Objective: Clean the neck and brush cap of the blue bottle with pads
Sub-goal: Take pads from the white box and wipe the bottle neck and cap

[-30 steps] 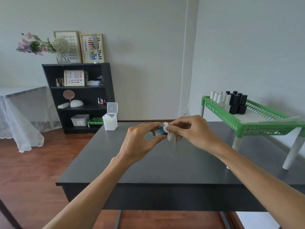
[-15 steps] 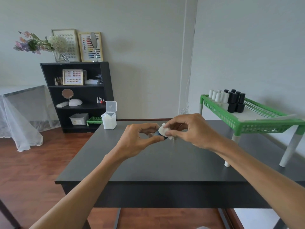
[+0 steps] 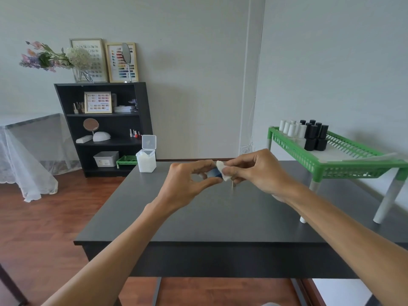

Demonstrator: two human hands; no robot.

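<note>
Step in hand: I am wiping the neck end of the blue bottle (image 3: pixel 213 173) with a white pad (image 3: pixel 223 172), both held in the air above the dark worktop (image 3: pixel 198 217).
Left hand (image 3: pixel 187 184): my fingers (image 3: pixel 204 166) and thumb pinch the blue bottle, which lies roughly sideways between them.
Right hand (image 3: pixel 256 171): my fingers pinch the pad against the bottle's right end, which it covers; the neck itself is hidden.
Change noted: over the last second the pad has shifted on that end and more blue now shows to its left. I judge this a wiping or twisting stroke in progress.
Meaning for task: neck cleaning looks under way. I cannot make out the brush cap, so I judge that part outstanding.
Supplies: open pad box (image 3: pixel 146 159) stands at the worktop's far left edge, well apart from my hands.
Other: green rack (image 3: pixel 344 166) on the right carries white and black bottles (image 3: pixel 313 138).
Risk: a loose pinch could let the small bottle slip.
</note>
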